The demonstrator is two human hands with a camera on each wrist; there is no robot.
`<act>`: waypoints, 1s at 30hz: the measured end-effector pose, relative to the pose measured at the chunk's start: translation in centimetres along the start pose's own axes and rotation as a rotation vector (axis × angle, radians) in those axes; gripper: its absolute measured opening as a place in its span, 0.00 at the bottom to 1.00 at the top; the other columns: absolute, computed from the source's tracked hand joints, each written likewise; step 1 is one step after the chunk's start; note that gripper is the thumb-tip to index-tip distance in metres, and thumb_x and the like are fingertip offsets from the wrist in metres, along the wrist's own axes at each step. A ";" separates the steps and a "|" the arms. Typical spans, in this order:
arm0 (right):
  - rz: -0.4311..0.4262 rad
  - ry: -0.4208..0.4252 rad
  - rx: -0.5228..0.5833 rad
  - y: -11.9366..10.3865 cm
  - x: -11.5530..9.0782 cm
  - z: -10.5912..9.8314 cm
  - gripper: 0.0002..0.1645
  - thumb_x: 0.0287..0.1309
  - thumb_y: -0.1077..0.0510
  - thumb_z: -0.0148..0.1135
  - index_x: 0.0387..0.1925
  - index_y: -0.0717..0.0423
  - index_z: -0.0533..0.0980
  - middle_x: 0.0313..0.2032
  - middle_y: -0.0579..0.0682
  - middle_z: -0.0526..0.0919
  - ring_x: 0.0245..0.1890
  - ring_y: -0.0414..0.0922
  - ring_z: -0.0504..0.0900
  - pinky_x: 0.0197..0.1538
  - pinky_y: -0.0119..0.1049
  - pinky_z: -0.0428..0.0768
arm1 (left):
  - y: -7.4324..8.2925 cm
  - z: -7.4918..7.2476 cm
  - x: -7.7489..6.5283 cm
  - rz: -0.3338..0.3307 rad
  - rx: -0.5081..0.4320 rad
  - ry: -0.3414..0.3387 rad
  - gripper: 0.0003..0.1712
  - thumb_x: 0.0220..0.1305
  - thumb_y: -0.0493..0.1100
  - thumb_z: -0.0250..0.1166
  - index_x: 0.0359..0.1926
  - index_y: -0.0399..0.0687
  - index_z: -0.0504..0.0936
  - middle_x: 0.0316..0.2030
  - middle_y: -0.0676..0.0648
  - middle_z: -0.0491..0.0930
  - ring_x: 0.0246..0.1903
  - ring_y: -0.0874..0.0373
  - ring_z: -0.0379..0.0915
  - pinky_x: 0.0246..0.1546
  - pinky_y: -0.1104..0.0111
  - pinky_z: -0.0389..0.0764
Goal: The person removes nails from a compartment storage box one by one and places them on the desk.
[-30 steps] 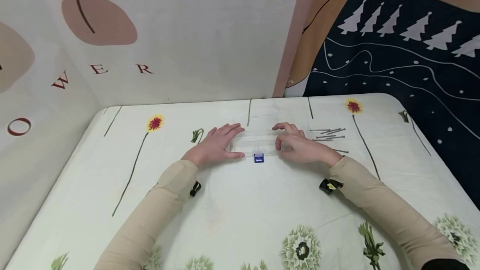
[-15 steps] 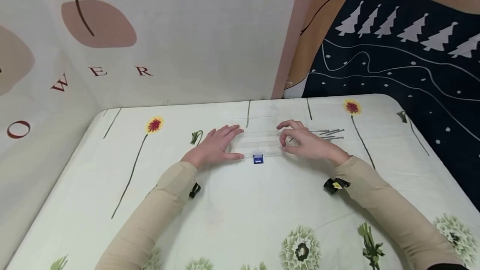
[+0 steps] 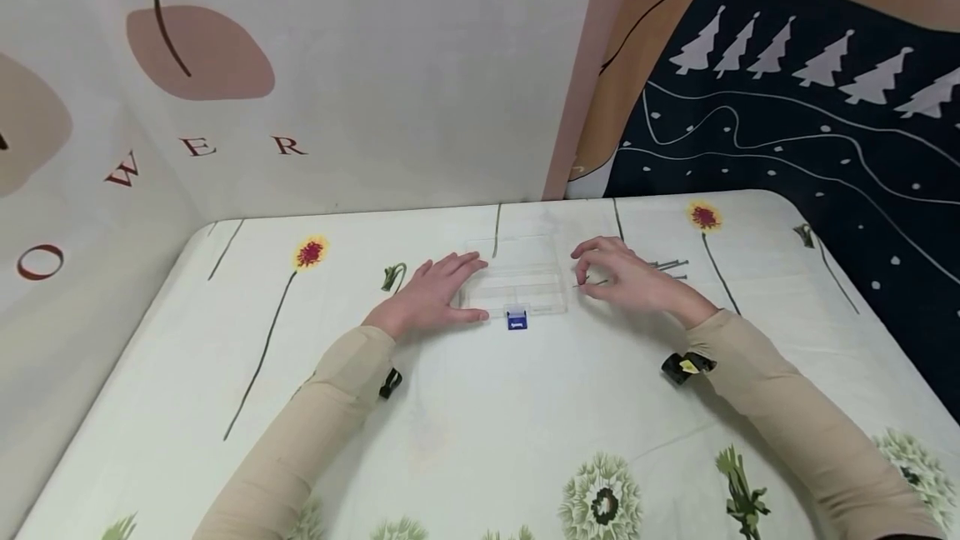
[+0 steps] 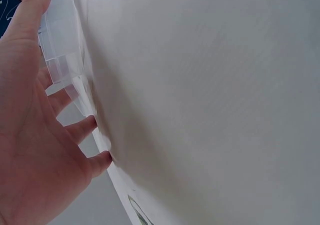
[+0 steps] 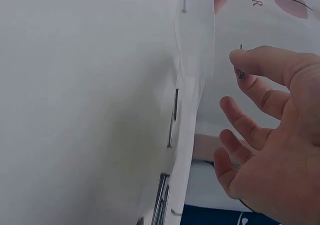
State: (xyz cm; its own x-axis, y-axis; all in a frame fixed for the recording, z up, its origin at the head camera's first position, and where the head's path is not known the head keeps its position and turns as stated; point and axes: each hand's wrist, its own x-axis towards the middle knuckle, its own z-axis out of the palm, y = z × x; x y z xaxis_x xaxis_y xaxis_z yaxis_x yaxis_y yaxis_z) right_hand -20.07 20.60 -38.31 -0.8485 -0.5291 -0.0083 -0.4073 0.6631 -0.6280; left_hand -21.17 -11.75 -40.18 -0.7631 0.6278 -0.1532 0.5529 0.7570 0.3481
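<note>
A clear plastic box (image 3: 545, 297) with a divider inside lies on the table, a blue label (image 3: 517, 321) at its front edge. My left hand (image 3: 431, 294) rests at the left end of the box with fingers spread; in the left wrist view the thumb touches the clear wall (image 4: 59, 35). Just right of the box, my right hand (image 3: 626, 277) holds a grey nail (image 5: 241, 76) between thumb and index finger, raised off the table. The other fingers of that hand are loosely bent. Several more nails (image 3: 671, 263) lie on the table behind it, partly hidden by the hand.
A white flower-printed cloth (image 3: 480, 415) covers the table. Behind the table hang a pale printed curtain (image 3: 420, 107) and a dark cloth with white trees (image 3: 787, 123). Loose nails (image 5: 161, 197) also show near the box in the right wrist view.
My right hand has moved right, away from the box's right end and toward the loose nails, a nail showing in its pinch. The left hand and the box stay in place.
</note>
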 end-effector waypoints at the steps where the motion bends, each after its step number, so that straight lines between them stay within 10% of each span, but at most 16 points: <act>1: 0.003 0.002 0.000 0.2 0.0 -0.1 0.04 0.60 0.62 0.63 0.31 0.51 0.77 0.56 0.57 0.72 0.61 0.57 0.60 0.62 0.58 0.58 | 0.0 0.0 0.0 -0.002 0.000 -0.002 0.48 0.62 0.68 0.59 0.74 0.53 0.54 0.74 0.47 0.48 0.72 0.43 0.41 0.67 0.42 0.43; 30: 0.052 -0.061 -0.043 3.8 0.9 -1.8 0.02 0.63 0.59 0.62 0.34 0.53 0.79 0.56 0.60 0.71 0.60 0.60 0.59 0.59 0.61 0.55 | 0.0 -0.1 0.3 0.018 0.022 0.042 0.47 0.59 0.66 0.63 0.72 0.48 0.61 0.72 0.44 0.56 0.70 0.46 0.49 0.67 0.49 0.52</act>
State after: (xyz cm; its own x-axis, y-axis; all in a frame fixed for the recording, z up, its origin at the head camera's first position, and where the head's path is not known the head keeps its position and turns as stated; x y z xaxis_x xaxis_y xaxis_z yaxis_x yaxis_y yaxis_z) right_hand -22.99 23.58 -39.33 -0.8473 -0.5237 -0.0881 -0.3786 0.7120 -0.5914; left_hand -21.42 -11.63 -40.16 -0.7662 0.6334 -0.1085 0.5732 0.7499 0.3301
